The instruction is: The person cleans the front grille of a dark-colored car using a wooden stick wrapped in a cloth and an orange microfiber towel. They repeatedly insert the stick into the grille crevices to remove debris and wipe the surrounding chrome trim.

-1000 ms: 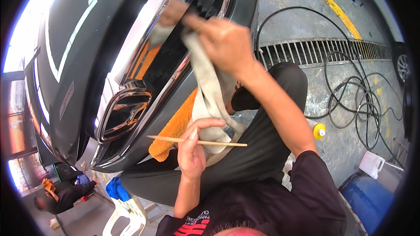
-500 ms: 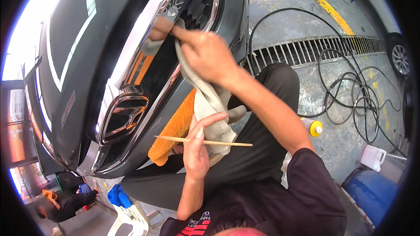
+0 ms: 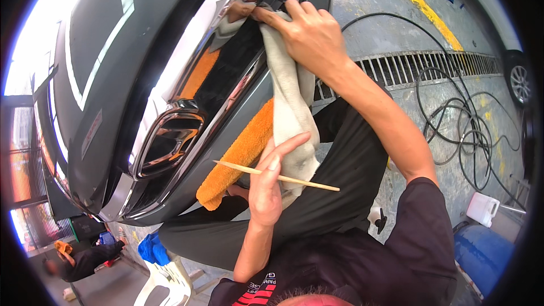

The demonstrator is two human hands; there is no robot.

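Note:
My right hand (image 3: 316, 38) is closed on the upper end of a light grey cloth (image 3: 286, 73), its index finger pressing at the glossy grille trim (image 3: 221, 73) of a dark grey car (image 3: 102, 17). The cloth hangs down past my left hand (image 3: 266, 195). Between the thumb and fingers of that hand lies a thin pointed wooden stick (image 3: 309, 183), its tip toward the car; the index finger stretches out over the cloth. Beside it, an orange towel (image 3: 235, 156) lies along the bumper; what supports the towel is partly hidden.
A chrome emblem (image 3: 170, 139) sits on the car's front. Behind are a metal floor drain grate (image 3: 408, 71), a coiled black hose (image 3: 453, 107), a white jug (image 3: 483, 207) and a blue drum (image 3: 484, 255). A white plastic chair (image 3: 164, 280) bears a blue cloth (image 3: 153, 249). Another person (image 3: 90, 260) is at lower left.
My right hand has moved farther up along the trim, drawing the grey cloth with it. The left hand still holds the stick, and the view has shifted slightly.

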